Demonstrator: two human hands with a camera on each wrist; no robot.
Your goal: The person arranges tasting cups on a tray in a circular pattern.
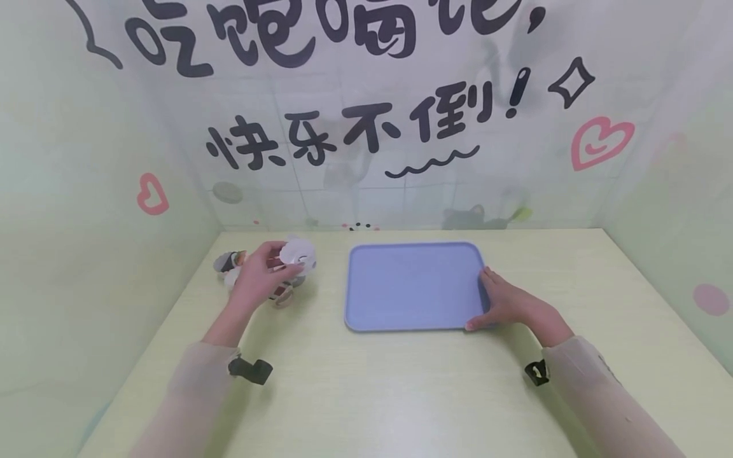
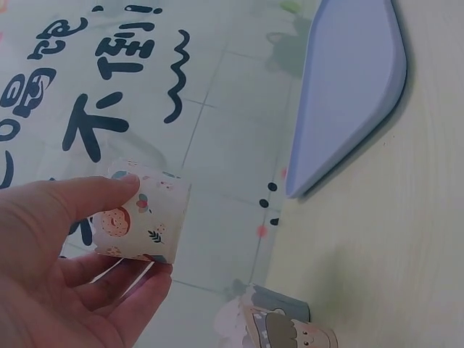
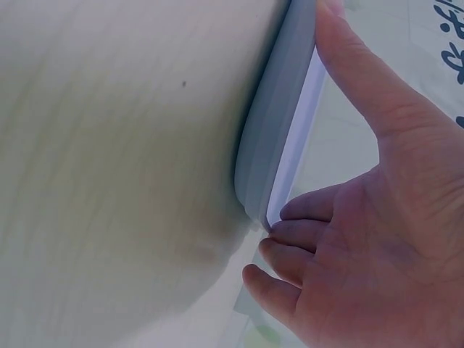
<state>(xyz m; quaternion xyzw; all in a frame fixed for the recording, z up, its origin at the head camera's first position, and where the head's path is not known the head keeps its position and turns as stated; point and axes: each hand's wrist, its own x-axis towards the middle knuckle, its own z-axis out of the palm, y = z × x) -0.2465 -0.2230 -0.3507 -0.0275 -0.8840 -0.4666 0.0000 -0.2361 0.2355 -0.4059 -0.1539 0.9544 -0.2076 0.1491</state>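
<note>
In the head view my left hand (image 1: 260,277) pinches a small printed paper cylinder (image 2: 141,214) between thumb and fingers, above the left side of the table. Its wall is white with a doughnut and leaf prints; a white scalloped face-like piece (image 1: 296,252) shows at its front in the head view. Below and behind this hand are several similar paper figures (image 1: 229,262), partly covered by it. My right hand (image 1: 512,302) rests at the right end of a blue tray (image 1: 412,286), thumb by the near corner and spread fingers along the side rim (image 3: 264,145).
A pale wood table (image 1: 366,388) carries the tray near its middle. Translucent printed sheets (image 1: 366,203) with dark lettering and pink hearts stand at the back and both sides. Each wrist wears a black strap device (image 1: 250,369).
</note>
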